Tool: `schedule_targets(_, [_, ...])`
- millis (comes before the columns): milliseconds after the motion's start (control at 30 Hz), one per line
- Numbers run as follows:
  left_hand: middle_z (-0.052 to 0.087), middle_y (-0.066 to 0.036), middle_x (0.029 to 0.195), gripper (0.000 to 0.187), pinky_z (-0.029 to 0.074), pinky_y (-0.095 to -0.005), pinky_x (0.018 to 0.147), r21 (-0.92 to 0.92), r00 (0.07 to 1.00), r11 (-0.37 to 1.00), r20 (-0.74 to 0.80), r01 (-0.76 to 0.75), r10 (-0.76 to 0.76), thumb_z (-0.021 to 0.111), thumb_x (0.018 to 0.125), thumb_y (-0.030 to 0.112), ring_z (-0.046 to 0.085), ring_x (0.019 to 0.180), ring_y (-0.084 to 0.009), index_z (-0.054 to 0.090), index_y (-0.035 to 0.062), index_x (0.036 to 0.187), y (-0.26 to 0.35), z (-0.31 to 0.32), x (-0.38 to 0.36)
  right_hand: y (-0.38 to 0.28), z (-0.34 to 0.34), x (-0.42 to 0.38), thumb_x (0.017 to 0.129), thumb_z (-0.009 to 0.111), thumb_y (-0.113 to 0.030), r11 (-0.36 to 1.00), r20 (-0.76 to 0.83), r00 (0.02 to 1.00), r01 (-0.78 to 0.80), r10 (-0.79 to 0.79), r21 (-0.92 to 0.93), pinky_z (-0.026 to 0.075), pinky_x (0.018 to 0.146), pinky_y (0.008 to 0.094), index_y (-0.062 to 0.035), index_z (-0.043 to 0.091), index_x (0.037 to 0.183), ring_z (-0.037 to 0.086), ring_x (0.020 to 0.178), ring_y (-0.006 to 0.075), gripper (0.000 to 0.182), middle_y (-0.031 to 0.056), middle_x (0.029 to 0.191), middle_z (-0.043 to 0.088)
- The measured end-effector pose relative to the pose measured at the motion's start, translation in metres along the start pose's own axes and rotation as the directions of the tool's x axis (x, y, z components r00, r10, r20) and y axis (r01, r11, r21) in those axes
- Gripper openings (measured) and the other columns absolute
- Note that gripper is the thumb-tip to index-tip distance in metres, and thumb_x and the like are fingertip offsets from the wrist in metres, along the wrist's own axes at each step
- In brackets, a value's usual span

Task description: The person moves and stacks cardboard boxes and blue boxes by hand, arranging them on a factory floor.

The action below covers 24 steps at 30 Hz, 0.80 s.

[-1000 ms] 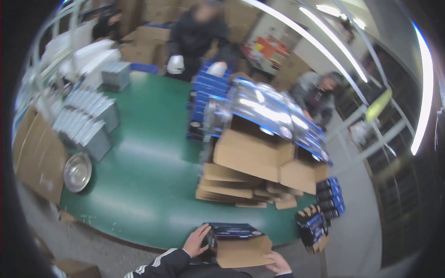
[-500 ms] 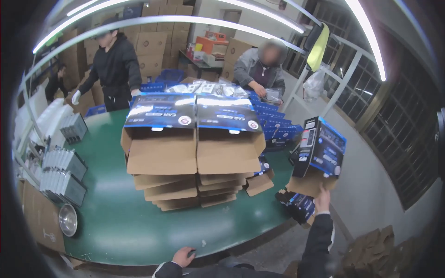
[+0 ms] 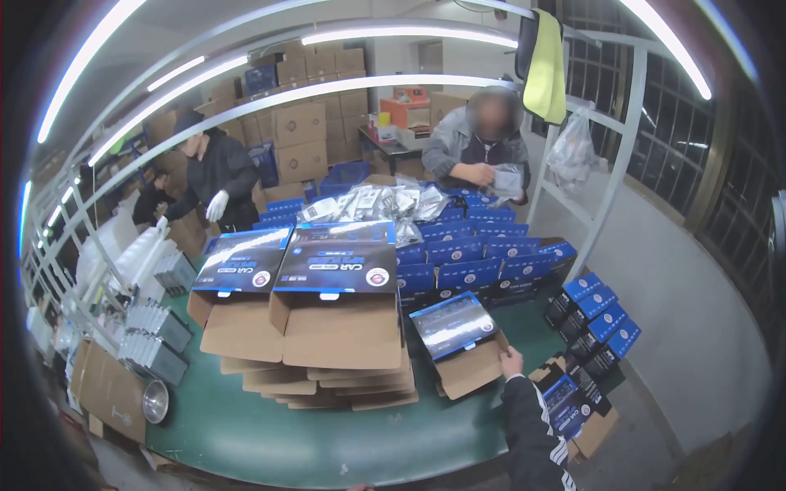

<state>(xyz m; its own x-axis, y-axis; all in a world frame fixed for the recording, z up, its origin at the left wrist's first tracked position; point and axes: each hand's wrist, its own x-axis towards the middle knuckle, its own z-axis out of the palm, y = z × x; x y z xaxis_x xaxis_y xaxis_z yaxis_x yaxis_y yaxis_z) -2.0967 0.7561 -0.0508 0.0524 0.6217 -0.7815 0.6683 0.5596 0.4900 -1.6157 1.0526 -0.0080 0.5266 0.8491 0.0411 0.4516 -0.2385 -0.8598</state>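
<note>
My right hand [image 3: 512, 362] grips the brown inner flap edge of an open blue-and-black cardboard box [image 3: 453, 324], its fingers closed over the cardboard. The box lies tilted over the green table, printed face up and open end toward me. Left of it stands a tall stack of similar open boxes [image 3: 334, 260], brown flaps facing me. Only a sliver of my left hand [image 3: 360, 488] shows at the bottom edge, its fingers hidden. Near my right sleeve, more open boxes [image 3: 565, 403] sit at the table's right edge.
Rows of blue boxes [image 3: 467, 274] stand behind, with silvery plastic packets [image 3: 381, 202] heaped beyond. Closed boxes [image 3: 594, 315] line the right edge. Metal units [image 3: 155, 340] and a steel bowl [image 3: 155, 402] are at left. Two people [image 3: 219, 176] [image 3: 479, 143] work across the green table [image 3: 319, 442].
My right hand has brought the box from the right edge leftward, beside the tall stack. My left hand has slipped almost out of view. The camera view has shifted to the right.
</note>
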Motion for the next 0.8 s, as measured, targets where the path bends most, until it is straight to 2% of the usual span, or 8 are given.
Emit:
schedule_targets(133, [0.064,0.002,0.109,0.041,0.040,-0.0228,0.091,0.013,0.998,0.999,0.031,0.052,-0.053,0.051,0.089,0.050,0.060,0.099,-0.0137,0.061,0.0242,0.119,0.017,0.005,-0.004,-0.026,-0.008,0.010,0.080,0.051,-0.022,0.978,0.253,0.958,-0.084,0.132,-0.193,0.028,0.102,0.0407,-0.0113,0.050,0.124,0.036,0.115,0.0317,0.046,0.0159,0.124,0.047])
schedule_targets(233, [0.063,0.001,0.111,0.038,0.038,-0.0223,0.093,-0.019,0.996,0.997,-0.037,0.079,-0.080,0.049,0.090,0.043,0.058,0.101,-0.0144,0.061,0.0209,0.118,0.091,-0.012,-0.074,-0.015,-0.002,0.032,0.078,0.045,-0.016,0.995,0.320,0.942,-0.100,0.101,-0.020,0.026,0.109,0.0391,-0.0090,0.047,0.132,0.038,0.128,0.0305,0.054,0.0159,0.137,0.044])
schedule_targets(333, [0.063,0.000,0.113,0.035,0.036,-0.0219,0.094,-0.069,0.989,0.992,-0.092,0.107,-0.113,0.048,0.091,0.038,0.057,0.102,-0.0151,0.061,0.0182,0.118,0.086,-0.013,-0.051,-0.027,-0.003,0.041,0.077,0.048,-0.021,0.840,0.374,0.913,-0.326,0.162,0.434,0.036,0.099,0.0315,-0.0134,0.059,0.122,0.050,0.115,0.0234,0.047,0.0083,0.124,0.056])
schedule_targets(433, [0.055,0.000,0.125,0.043,0.033,-0.0242,0.097,-0.058,0.963,0.968,0.132,0.242,-0.233,0.046,0.095,0.036,0.054,0.110,-0.0147,0.049,0.0130,0.133,0.101,-0.030,-0.048,-0.054,-0.016,0.049,0.074,0.053,-0.028,0.919,0.653,0.754,-0.306,0.076,0.247,0.033,0.098,0.0304,-0.0106,0.050,0.128,0.046,0.115,0.0212,0.056,0.0090,0.127,0.052])
schedule_targets(533, [0.060,-0.001,0.117,0.044,0.039,-0.0281,0.090,-0.061,0.992,0.991,-0.019,0.121,-0.123,0.043,0.093,0.048,0.056,0.104,-0.0188,0.055,0.0206,0.125,0.036,-0.004,-0.008,-0.089,-0.048,0.052,0.076,0.053,-0.025,0.966,0.814,0.566,0.109,0.135,-0.236,0.039,0.092,0.0302,-0.0102,0.038,0.138,0.052,0.109,0.0229,0.065,0.0107,0.131,0.050])
schedule_targets(633, [0.057,0.001,0.123,0.046,0.039,-0.0287,0.092,-0.077,0.994,0.992,0.040,0.102,-0.099,0.040,0.093,0.051,0.055,0.110,-0.0196,0.052,0.0237,0.128,0.023,-0.006,0.005,-0.112,-0.067,0.050,0.074,0.055,-0.031,0.929,0.796,0.572,0.150,0.197,-0.337,0.033,0.101,0.0326,-0.0108,0.025,0.145,0.043,0.124,0.0276,0.080,0.0141,0.143,0.037])
schedule_targets(733, [0.056,0.000,0.125,0.044,0.038,-0.0287,0.095,-0.097,0.998,0.993,0.033,0.065,-0.062,0.041,0.094,0.044,0.054,0.112,-0.0190,0.052,0.0210,0.129,0.014,-0.010,0.011,-0.127,-0.076,0.041,0.075,0.058,-0.036,0.971,0.862,0.485,0.097,0.144,-0.217,0.026,0.107,0.0331,-0.0131,0.022,0.147,0.036,0.129,0.0256,0.084,0.0104,0.147,0.032])
schedule_targets(800, [0.055,-0.001,0.126,0.042,0.038,-0.0287,0.096,-0.119,0.999,0.992,0.020,0.038,-0.036,0.042,0.094,0.040,0.053,0.113,-0.0187,0.051,0.0193,0.129,0.008,-0.011,0.015,-0.095,-0.068,0.048,0.081,0.063,-0.036,0.947,0.805,0.582,-0.309,0.115,0.088,0.033,0.101,0.0376,-0.0171,0.048,0.127,0.045,0.120,0.0228,0.052,0.0080,0.131,0.048])
